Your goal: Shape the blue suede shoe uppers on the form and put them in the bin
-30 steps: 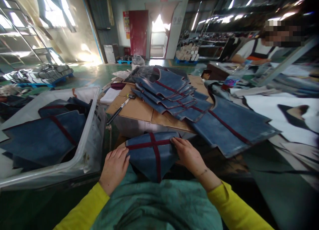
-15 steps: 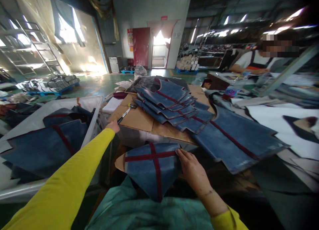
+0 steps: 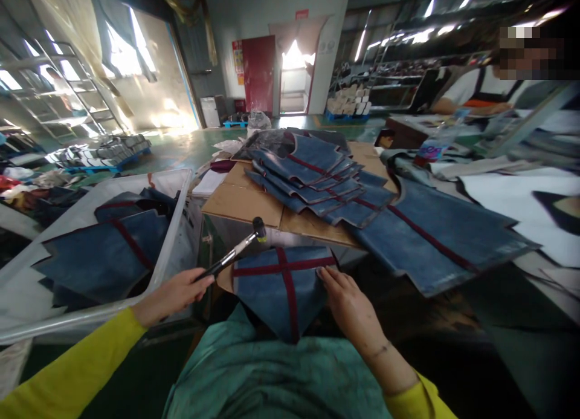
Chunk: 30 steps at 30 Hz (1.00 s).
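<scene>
The hammer (image 3: pixel 235 251) is gripped in the closed fingers of the left hand (image 3: pixel 181 293), its long axis slanted forward and rightward toward the panel's far edge. The blue panel (image 3: pixel 263 289) is spread before the green cloth (image 3: pixel 281 380); its right edge is touched by the nearer, right hand (image 3: pixel 352 304), though whether it is pinched there cannot be told.

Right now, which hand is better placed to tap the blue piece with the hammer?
Likely the left hand: it grips the hammer, whose head appears near the blue piece. The right hand rests on that piece's right side, with no tool visible.
</scene>
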Available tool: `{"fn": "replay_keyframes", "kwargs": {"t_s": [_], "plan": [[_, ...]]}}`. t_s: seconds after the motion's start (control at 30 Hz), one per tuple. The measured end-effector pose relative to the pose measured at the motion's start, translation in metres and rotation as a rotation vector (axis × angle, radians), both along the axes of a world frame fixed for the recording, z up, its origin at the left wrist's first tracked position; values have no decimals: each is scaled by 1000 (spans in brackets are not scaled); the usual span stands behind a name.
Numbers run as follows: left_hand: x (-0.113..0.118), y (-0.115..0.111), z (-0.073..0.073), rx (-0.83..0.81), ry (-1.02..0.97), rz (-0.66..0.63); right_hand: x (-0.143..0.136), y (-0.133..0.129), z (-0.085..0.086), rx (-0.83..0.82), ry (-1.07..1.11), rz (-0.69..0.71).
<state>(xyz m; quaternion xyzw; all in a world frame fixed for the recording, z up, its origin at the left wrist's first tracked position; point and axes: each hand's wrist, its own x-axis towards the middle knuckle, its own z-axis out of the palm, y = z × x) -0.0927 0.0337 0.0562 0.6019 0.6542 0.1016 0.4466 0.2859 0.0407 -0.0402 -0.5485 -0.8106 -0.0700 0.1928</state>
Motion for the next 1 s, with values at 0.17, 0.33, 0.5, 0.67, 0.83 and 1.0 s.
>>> {"fn": "replay_keyframes", "kwargs": {"t_s": [0.17, 0.33, 0.5, 0.67, 0.83, 1.0], "plan": [[32, -44, 7, 161, -38, 53, 0, -4, 2, -20, 18, -18], [50, -55, -23, 288, 151, -167, 0, -7, 4, -7, 23, -25], [51, -53, -20, 355, 124, -161, 1, -9, 1, -14, 28, -15], [48, -50, -21, 291, 148, -183, 3, -9, -1, -8, 36, -17], [55, -47, -16, 335, 100, -136, 2, -16, -1, 4, 49, -18], [79, -33, -14, 282, 75, -261, 1, -25, -3, 20, 71, -7]]}}
